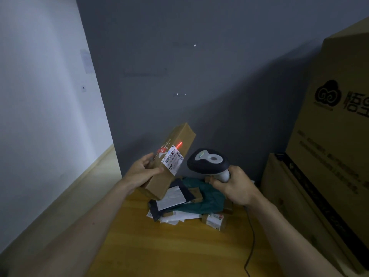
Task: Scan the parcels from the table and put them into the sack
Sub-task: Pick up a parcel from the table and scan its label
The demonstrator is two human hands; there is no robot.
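There is a single view, from a wide-angle camera worn on the person's head. It looks forward and steeply down over the wooden desk, whose near edge runs out of the bottom of the picture. Both forearms enter from the bottom corners and reach toward the middle, so the left hand and right hand sit close to the lens, slightly below centre. The far end of the desk meets a dark grey wall that fills the upper half. At the left the lens takes in a pale wall, at the right stacked cardboard cartons. Straight edges bow toward the borders.
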